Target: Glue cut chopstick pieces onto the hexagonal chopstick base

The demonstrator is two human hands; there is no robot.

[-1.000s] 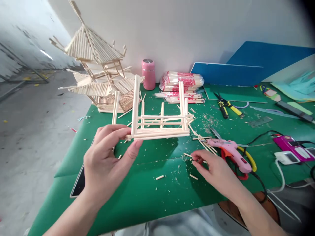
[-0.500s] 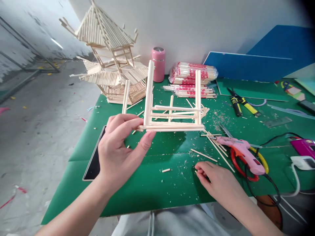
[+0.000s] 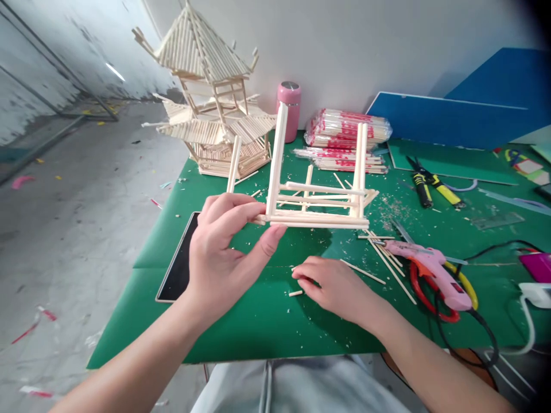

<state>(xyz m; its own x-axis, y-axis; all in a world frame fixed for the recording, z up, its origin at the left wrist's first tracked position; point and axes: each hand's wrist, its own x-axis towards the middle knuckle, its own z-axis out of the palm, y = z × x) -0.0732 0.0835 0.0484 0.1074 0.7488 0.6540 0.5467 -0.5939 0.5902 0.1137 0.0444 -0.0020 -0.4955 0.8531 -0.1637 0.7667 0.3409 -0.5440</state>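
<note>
My left hand (image 3: 228, 246) pinches the lower left corner of a small frame of wooden sticks (image 3: 321, 219) between thumb and fingers. The frame is held up over the table, with upright posts and several crossbars. Below it, my right hand (image 3: 333, 287) is closed, its fingers curled together; what they hold, if anything, is hidden. A short piece of stick (image 3: 295, 293) lies on the table just beneath those fingertips. To their right lie a longer loose stick (image 3: 364, 272) and a pile of thin sticks (image 3: 390, 255).
A stick-built pagoda model (image 3: 210, 115) stands at the back left, beside a pink flask (image 3: 289, 109) and packs of wrapped sticks (image 3: 348, 135). A pink glue gun (image 3: 430, 269) with its cord and yellow-black pliers (image 3: 434, 186) lie right. A dark tablet-like device (image 3: 178, 264) lies left.
My right hand has moved left and slightly up, over to the short piece of stick. My left hand still holds the frame. The whole view has shifted a little.
</note>
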